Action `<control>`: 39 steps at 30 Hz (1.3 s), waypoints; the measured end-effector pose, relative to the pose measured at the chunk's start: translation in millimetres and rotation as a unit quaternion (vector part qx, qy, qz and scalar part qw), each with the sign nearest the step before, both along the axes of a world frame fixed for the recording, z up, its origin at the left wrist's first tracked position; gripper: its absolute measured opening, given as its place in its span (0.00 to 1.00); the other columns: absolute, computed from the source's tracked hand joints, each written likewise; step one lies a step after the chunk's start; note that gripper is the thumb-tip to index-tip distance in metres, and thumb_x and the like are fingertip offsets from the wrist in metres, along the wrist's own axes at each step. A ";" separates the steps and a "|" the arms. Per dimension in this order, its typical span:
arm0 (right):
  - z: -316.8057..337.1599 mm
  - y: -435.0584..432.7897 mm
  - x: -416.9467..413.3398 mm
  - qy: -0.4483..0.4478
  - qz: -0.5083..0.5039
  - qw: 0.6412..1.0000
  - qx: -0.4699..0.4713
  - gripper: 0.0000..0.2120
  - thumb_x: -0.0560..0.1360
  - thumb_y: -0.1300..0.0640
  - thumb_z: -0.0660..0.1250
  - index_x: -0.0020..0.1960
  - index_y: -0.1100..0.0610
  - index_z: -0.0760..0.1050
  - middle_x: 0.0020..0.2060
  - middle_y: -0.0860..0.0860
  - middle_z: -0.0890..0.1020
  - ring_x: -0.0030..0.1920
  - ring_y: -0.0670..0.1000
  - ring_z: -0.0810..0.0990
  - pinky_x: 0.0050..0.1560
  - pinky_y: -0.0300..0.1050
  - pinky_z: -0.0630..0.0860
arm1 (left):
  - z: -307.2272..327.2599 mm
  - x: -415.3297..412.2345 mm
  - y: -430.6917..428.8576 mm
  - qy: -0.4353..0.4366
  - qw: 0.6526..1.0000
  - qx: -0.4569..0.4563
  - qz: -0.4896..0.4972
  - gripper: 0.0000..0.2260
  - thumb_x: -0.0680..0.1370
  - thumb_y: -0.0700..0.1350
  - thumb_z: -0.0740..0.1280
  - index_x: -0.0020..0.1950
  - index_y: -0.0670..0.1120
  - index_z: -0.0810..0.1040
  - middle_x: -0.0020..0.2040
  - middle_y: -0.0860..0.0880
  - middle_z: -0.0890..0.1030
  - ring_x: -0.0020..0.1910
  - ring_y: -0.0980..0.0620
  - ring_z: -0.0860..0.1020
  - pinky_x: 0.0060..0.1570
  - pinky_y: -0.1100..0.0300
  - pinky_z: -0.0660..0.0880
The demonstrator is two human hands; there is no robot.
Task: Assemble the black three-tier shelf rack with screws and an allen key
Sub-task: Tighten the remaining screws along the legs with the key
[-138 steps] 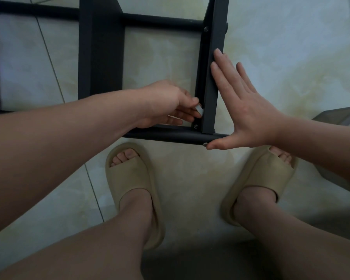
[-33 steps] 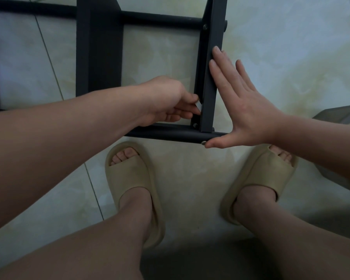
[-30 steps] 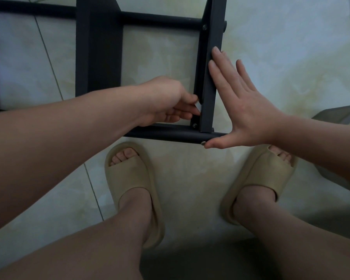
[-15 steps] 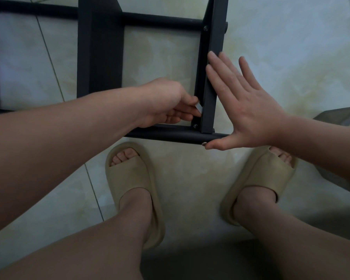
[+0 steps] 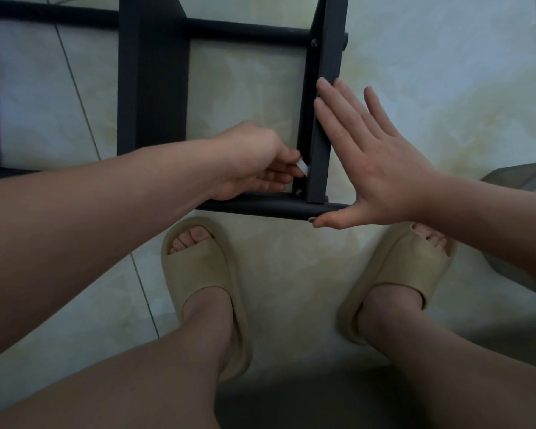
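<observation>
The floor (image 5: 430, 72) was pale glossy tile, cream marbled with green, crossed by thin grout lines in dim light. The black rack (image 5: 152, 88) lay flat on it, its near right corner just beyond 2 feet in beige slides (image 5: 198, 274). At that corner an upright post (image 5: 321, 144) met a round crossbar (image 5: 260, 207).

The left hand (image 5: 254, 159) had a narrow grip, pinching a small pale piece, probably the allen key (image 5: 302, 168), against the post's inner face just above a screw (image 5: 298, 191). The right hand (image 5: 378, 168) lay flat with fingers straight on the post's outer face, thumb at the crossbar's end. A grey panel (image 5: 520, 178) showed at the right edge.
</observation>
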State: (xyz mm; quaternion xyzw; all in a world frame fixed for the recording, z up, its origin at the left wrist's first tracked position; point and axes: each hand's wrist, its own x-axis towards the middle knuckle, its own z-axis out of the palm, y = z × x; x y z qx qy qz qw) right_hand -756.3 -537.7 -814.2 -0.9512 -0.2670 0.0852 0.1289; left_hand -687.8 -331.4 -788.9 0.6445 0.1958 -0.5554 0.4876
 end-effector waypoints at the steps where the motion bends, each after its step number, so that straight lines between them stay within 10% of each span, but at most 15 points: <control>1: -0.2 0.1 -0.2 0.000 0.000 1.000 0.002 0.61 0.71 0.19 0.55 0.81 0.68 0.46 0.81 0.64 0.48 0.82 0.63 0.45 0.80 0.65 0.45 | -0.1 0.1 0.7 0.000 1.000 -0.001 0.000 0.05 0.80 0.40 0.67 0.54 0.42 0.80 0.38 0.48 0.85 0.43 0.51 0.81 0.45 0.60 0.82; 39: -1.1 1.5 -1.3 0.027 -0.005 1.000 0.014 0.61 0.71 0.20 0.57 0.81 0.67 0.44 0.81 0.64 0.46 0.82 0.62 0.43 0.80 0.64 0.44 | -0.8 9.5 23.1 -0.126 0.932 -0.028 -0.338 0.05 0.79 0.40 0.69 0.44 0.46 0.83 0.41 0.48 0.83 0.42 0.52 0.79 0.49 0.58 0.76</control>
